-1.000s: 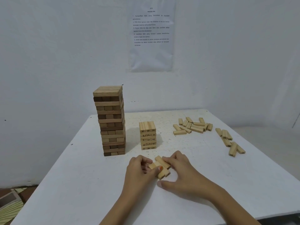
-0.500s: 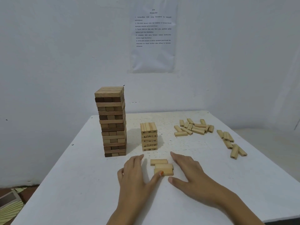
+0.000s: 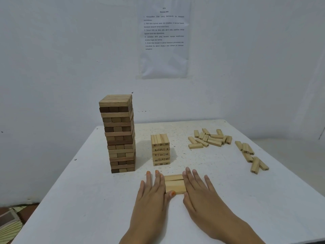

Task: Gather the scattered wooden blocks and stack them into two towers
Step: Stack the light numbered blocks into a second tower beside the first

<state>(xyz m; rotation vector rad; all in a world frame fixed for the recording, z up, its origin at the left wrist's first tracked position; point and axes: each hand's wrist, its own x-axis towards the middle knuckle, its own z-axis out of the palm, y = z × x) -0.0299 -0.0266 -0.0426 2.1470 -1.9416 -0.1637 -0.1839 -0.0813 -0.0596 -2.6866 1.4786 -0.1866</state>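
Three pale blocks (image 3: 175,184) lie side by side on the white table (image 3: 88,199) near its front. My left hand (image 3: 152,189) presses flat against their left ends with straight fingers, thumb at the near block. My right hand (image 3: 197,189) presses flat against their right ends. Behind them stands a short tower of numbered pale blocks (image 3: 161,150). A tall tower of darker blocks (image 3: 118,133) stands to its left. Loose pale blocks lie in a pile (image 3: 209,139) at the back right and in a row (image 3: 251,157) at the far right.
A printed sheet (image 3: 164,37) hangs on the white wall behind the table. The table's right edge runs close to the far-right blocks. A patterned floor (image 3: 8,224) shows at lower left.
The three blocks went from a loose handful held in both hands to a flat row on the table. Both hands opened and now squeeze the row's ends together.
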